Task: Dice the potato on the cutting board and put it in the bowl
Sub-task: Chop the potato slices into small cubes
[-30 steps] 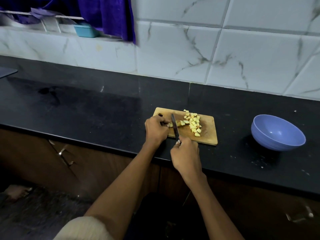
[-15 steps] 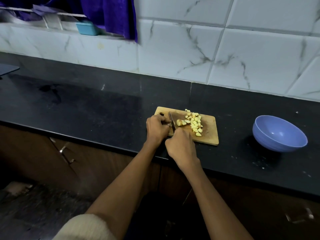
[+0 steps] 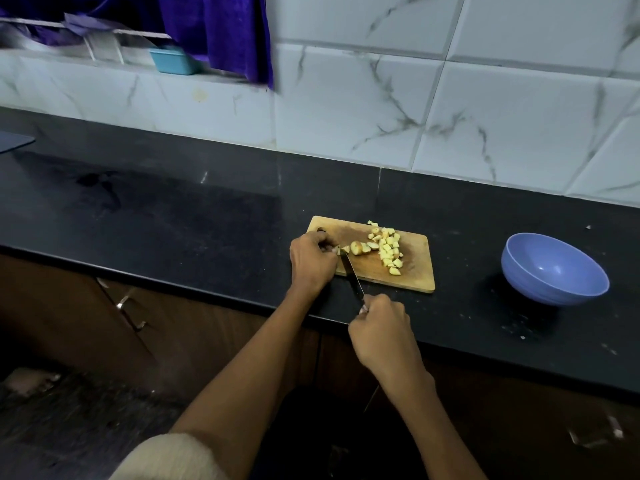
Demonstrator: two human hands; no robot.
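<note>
A wooden cutting board [image 3: 414, 271] lies on the black counter. Several yellow potato cubes [image 3: 389, 249] are piled on its right half, and a few larger potato chunks [image 3: 360, 247] lie near the middle. My left hand [image 3: 311, 259] rests on the board's left end, fingers pinching a small potato piece [image 3: 341, 250]. My right hand [image 3: 381, 329] grips the handle of a knife [image 3: 353, 277] over the counter's front edge; the blade tip reaches the piece by my left fingers. A blue bowl [image 3: 554, 268], empty, stands to the right of the board.
The black counter [image 3: 173, 216] runs left of the board, backed by a white tiled wall [image 3: 450, 98]. A purple cloth [image 3: 221, 32] and a teal container [image 3: 175, 60] sit on a ledge at upper left. Cabinet handles [image 3: 128, 303] show below the counter edge.
My right hand has pulled back toward me with the knife, so only the blade tip stays on the board. My left hand still holds the piece at the board's left end.
</note>
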